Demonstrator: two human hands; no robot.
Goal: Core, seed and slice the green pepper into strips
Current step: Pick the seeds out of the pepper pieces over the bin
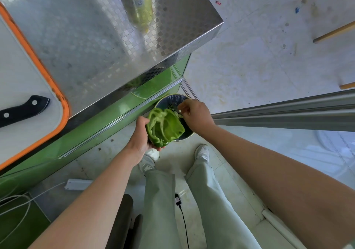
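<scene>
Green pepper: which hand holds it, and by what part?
The left hand grips the green pepper by its outer wall, cut side up. The right hand pinches pale bits, likely seeds, at its rim.

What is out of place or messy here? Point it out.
The left hand holds the cut-open green pepper properly over the round dark bin. But a white power strip and a black plug with its cord lie loose on the pale tiled floor by the feet, and dark crumbs dot it.
</scene>
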